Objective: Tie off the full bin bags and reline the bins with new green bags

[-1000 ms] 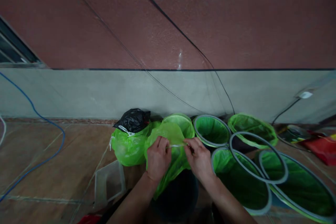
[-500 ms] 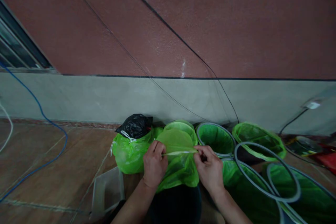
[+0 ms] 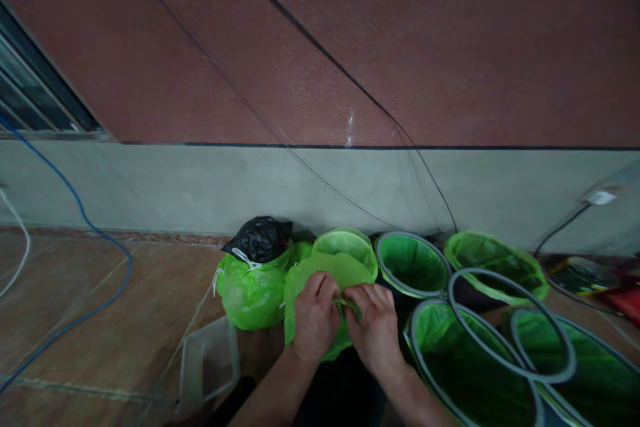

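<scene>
My left hand (image 3: pixel 314 317) and my right hand (image 3: pixel 374 331) meet in front of me, both pinching a gathered strip at the top of a bright green plastic bag (image 3: pixel 313 293). Between my fingers, the twisted green strip (image 3: pixel 347 305) is partly hidden. The bag hangs over a dark round bin (image 3: pixel 345 393), most of which my hands and the bag hide. Behind my left hand sits a full green bag (image 3: pixel 253 295), tied with white cord, with a knotted black bag (image 3: pixel 260 239) on top.
Several hoop-rimmed bins lined with green plastic (image 3: pixel 413 265) stand close on the right, with another green-lined hoop (image 3: pixel 473 367) at lower right. A clear plastic tub (image 3: pixel 207 363) lies lower left. A blue cable (image 3: pixel 75 260) runs across the tiled floor. A low wall (image 3: pixel 300 187) stands behind.
My hands have moved closer together, and the flat white-edged strip stretched between them is now gathered into a twist. The view has barely shifted.
</scene>
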`<state>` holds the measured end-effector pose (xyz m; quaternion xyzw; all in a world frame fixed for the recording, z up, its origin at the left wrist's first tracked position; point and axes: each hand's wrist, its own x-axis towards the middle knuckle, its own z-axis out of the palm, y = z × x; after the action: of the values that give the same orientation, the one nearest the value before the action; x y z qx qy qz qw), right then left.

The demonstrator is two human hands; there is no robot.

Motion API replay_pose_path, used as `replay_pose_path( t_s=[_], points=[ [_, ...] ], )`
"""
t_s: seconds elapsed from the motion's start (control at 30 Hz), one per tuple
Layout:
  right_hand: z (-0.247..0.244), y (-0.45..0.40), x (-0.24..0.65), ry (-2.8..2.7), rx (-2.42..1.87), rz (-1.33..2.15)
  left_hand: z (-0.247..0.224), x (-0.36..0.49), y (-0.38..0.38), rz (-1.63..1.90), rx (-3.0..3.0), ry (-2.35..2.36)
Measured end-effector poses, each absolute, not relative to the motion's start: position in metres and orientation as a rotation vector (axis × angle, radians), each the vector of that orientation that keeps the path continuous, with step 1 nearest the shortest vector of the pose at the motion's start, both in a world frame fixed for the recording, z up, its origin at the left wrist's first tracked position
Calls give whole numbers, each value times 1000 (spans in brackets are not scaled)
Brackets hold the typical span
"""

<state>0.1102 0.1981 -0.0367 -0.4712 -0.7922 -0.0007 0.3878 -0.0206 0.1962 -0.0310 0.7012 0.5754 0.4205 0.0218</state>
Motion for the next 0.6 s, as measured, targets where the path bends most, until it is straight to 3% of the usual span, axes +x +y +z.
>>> replay_pose_path(
  t_s=[0.43,0.6],
  points=[
    [-35,228,160,-1719,-1432,-164,-31,-52,207,1328,2083,1862],
    [-35,234,183,-1488,-1723,41,-26,-64,210,1424,2056,1822]
  ],
)
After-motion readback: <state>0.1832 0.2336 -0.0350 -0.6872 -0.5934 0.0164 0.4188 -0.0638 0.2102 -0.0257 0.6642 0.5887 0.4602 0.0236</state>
